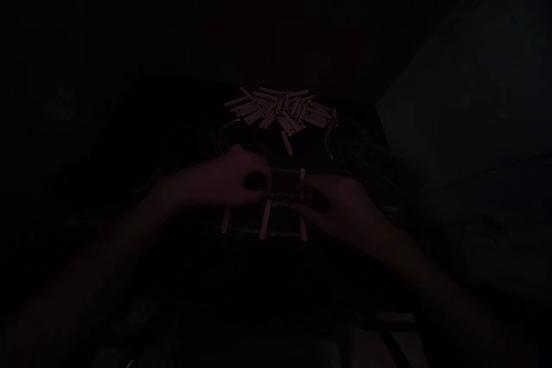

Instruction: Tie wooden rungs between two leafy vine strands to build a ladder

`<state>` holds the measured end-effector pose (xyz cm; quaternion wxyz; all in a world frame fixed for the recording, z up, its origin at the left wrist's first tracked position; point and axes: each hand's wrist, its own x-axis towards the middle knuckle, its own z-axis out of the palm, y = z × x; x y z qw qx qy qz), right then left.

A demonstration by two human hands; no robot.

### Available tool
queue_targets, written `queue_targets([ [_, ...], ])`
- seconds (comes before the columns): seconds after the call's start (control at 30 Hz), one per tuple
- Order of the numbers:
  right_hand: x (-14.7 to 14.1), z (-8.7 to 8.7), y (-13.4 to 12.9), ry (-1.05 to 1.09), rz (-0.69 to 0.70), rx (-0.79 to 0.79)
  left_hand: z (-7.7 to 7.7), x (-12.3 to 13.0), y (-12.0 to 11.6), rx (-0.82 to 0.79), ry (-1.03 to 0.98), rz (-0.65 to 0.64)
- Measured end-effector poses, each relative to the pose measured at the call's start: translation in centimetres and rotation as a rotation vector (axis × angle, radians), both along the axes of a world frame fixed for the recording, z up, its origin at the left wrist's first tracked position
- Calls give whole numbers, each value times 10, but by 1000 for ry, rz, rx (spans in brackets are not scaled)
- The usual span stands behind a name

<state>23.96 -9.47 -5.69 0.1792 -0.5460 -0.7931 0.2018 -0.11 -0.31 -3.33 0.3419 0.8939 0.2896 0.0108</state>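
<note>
The view is very dark. A small rope ladder (284,234) of pale wooden rungs joined by cords lies in front of me. My left hand (228,177) is closed in a pinch at the top of its middle rung (265,221), where a cord meets it. My right hand (338,201) pinches at the right rung (303,230), its thumb and finger by the middle cord (282,200). Part of the left rung (225,221) is hidden under my left hand. Exactly which strand each fingertip grips is hard to make out.
Beyond my hands lies a heap of short wooden sticks (280,109) with holes at their ends. One loose stick (287,142) sits nearer me. Loose cord (362,149) trails at the right. A pale greenish surface (474,98) stands at the far right.
</note>
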Motion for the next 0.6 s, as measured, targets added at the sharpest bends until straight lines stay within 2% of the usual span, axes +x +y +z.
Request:
queue_targets([
  [0.2, 1, 2, 0, 17, 4, -18, 8, 1, -5, 49, -73, 23],
  [0.33, 1, 3, 0, 19, 5, -18, 6, 2, -5, 120, -158, 4],
  [0.47, 1, 1, -1, 18, 8, -2, 3, 3, -5, 90, -158, -56],
  [0.6, 2, 0, -1, 26, 25, 24, 7, 2, -6, 41, -153, -74],
])
